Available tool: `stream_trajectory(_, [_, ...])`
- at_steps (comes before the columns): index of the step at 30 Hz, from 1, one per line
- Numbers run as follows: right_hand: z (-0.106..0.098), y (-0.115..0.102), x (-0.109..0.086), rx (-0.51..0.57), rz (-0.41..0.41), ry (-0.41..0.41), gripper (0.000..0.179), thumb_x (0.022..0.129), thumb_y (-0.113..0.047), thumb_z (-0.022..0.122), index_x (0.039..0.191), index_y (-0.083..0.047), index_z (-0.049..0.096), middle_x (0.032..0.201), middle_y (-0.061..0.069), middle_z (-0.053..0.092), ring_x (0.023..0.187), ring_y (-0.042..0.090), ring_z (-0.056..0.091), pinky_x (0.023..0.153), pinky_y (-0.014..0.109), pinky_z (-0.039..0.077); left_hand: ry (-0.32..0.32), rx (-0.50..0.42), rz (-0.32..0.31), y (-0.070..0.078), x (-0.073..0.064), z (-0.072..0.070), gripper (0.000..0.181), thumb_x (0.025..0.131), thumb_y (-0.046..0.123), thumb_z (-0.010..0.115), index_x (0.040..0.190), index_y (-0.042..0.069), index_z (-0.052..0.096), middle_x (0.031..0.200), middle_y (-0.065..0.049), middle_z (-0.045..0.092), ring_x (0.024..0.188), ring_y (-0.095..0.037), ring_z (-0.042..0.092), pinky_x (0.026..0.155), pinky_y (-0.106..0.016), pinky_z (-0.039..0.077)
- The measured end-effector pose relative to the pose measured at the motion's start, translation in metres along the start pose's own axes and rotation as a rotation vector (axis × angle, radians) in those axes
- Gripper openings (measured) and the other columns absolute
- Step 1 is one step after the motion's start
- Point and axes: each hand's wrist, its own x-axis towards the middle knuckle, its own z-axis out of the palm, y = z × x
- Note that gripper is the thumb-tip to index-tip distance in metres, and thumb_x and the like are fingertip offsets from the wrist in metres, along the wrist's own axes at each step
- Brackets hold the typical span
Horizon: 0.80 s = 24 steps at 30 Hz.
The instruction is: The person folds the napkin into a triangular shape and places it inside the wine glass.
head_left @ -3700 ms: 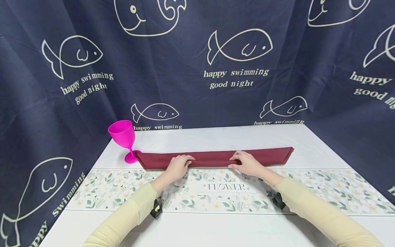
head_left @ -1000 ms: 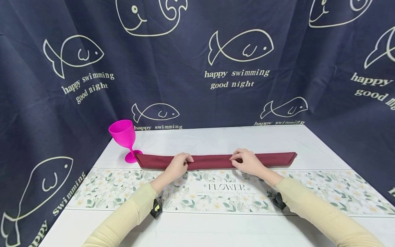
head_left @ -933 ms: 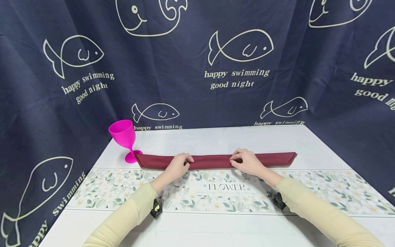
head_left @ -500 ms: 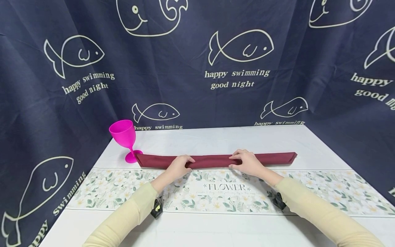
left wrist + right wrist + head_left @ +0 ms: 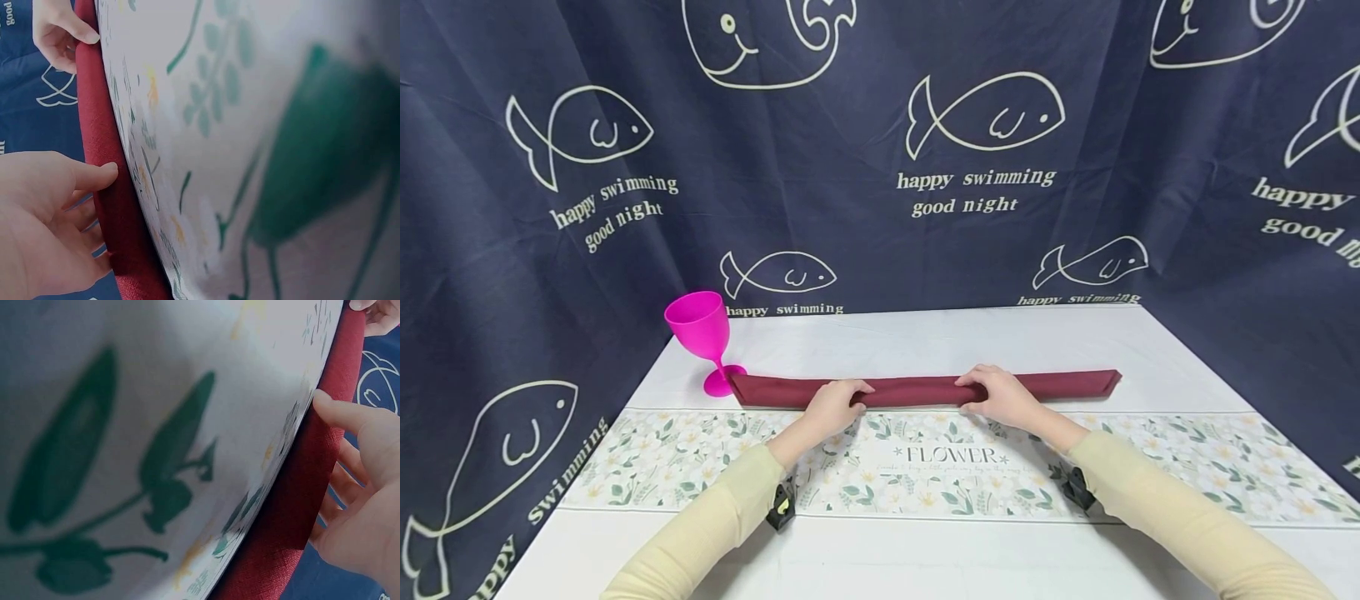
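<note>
A dark red napkin (image 5: 917,392), folded or rolled into a long narrow strip, lies across the white table just beyond the floral runner. My left hand (image 5: 833,405) grips it left of centre, the thumb on the near edge and the fingers over the top. Right of centre, my right hand (image 5: 1004,398) holds it the same way. In the left wrist view the left thumb (image 5: 100,176) presses the front of the red strip (image 5: 103,119), with the fingers behind. The right wrist view has the right thumb (image 5: 334,409) at the strip's (image 5: 303,469) near edge.
A bright pink goblet (image 5: 700,329) stands at the back left, its foot right by the strip's left end. The floral runner (image 5: 700,467) with the word FLOWER lies on the white table (image 5: 925,558). A dark blue fish-print curtain (image 5: 865,183) surrounds the table.
The red strip has become narrower and its right end lies slightly farther right. Both thumbs, closed up to the fingertips a second ago, have come down to the strip's near edge.
</note>
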Motion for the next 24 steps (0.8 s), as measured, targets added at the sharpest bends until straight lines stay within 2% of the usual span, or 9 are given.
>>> stream_trajectory(3, [-0.0006,0.0008,0.0006,0.027,0.011,-0.014,0.034,0.079,-0.02,0.075,0.109,-0.007,0.067,0.105,0.006,0.066,0.104,0.029,0.059,0.09,0.046,0.047,0.021,0.025,0.028,-0.0004,-0.0007,0.0,0.025,0.088,0.007,0.062,0.113,0.01,0.066,0.114,-0.009,0.067,0.109,-0.027,0.061,0.095,-0.044,0.047])
stream_trajectory(7, [-0.0015,0.0003,0.0008,0.06,0.013,-0.009,0.027,0.083,-0.019,0.071,0.106,-0.006,0.068,0.104,0.008,0.067,0.103,0.03,0.06,0.09,0.046,0.048,0.035,0.03,0.032,-0.0005,-0.0008,0.0003,0.024,0.09,0.009,0.061,0.113,0.01,0.066,0.111,-0.009,0.068,0.107,-0.027,0.062,0.094,-0.045,0.047])
stream_trajectory(16, [-0.0028,-0.0033,-0.0014,0.075,0.004,-0.011,0.024,0.089,-0.017,0.063,0.108,-0.003,0.068,0.106,0.012,0.069,0.103,0.031,0.062,0.089,0.047,0.049,0.017,0.025,0.001,-0.0012,-0.0014,0.0017,0.025,0.094,0.022,0.055,0.114,0.01,0.065,0.109,-0.008,0.068,0.107,-0.029,0.06,0.093,-0.046,0.046])
stream_trajectory(24, [-0.0022,-0.0036,-0.0014,0.049,0.004,-0.019,0.022,0.092,-0.021,0.059,0.107,-0.006,0.068,0.102,0.007,0.07,0.101,0.03,0.062,0.09,0.047,0.047,-0.004,0.028,-0.028,0.0025,-0.0016,0.0008,0.028,0.097,0.027,0.049,0.113,0.01,0.065,0.108,-0.008,0.069,0.105,-0.03,0.061,0.091,-0.049,0.045])
